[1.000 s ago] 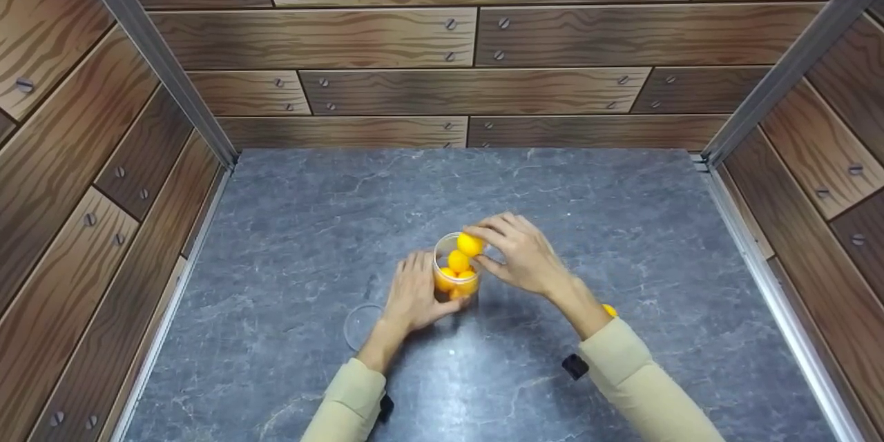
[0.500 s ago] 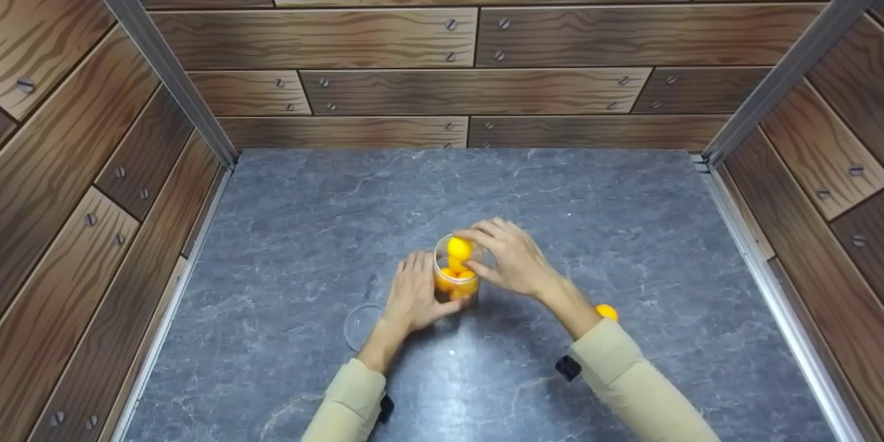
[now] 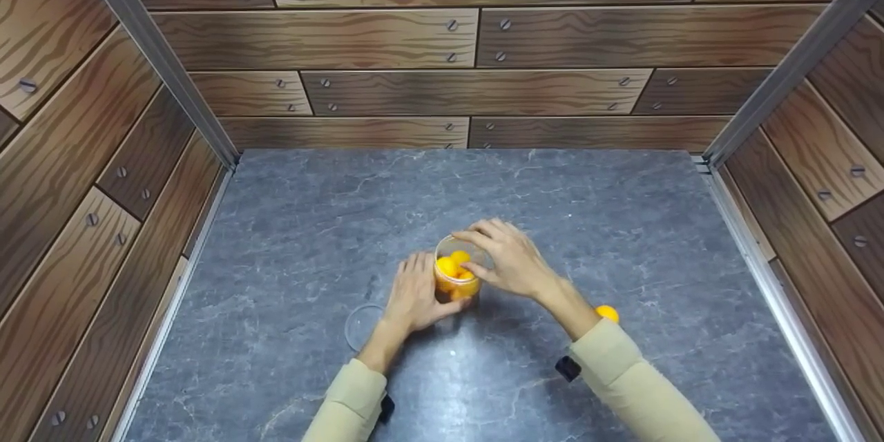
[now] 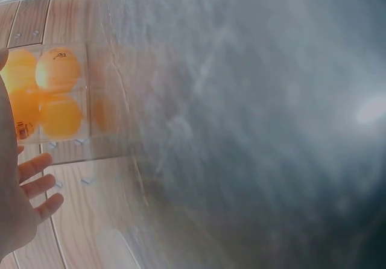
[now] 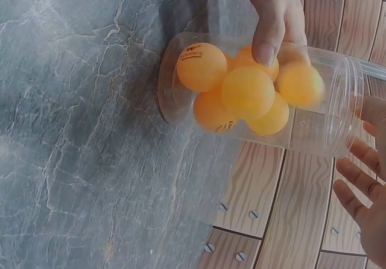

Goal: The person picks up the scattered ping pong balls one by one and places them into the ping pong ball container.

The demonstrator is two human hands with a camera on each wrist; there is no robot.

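Note:
A clear plastic jar stands upright with its mouth uncovered. Several orange ping-pong balls lie inside it, and the topmost ball is blurred in the right wrist view. My left hand grips the jar's left side, thumb round its near wall. Over the mouth is my right hand, thumb and fingers spread apart with no ball between them, close to the rim. The left wrist view catches several balls through the jar wall, and part of my right hand.
A round clear lid lies flat on the grey marbled table, left of my left wrist. One loose orange ball sits beside my right forearm. Wood-patterned walls enclose the back and both sides.
My right hand moved slightly left over the jar, holding a ping-pong ball, then let it go. That ball has dropped into the jar. The left hand stays on the jar.

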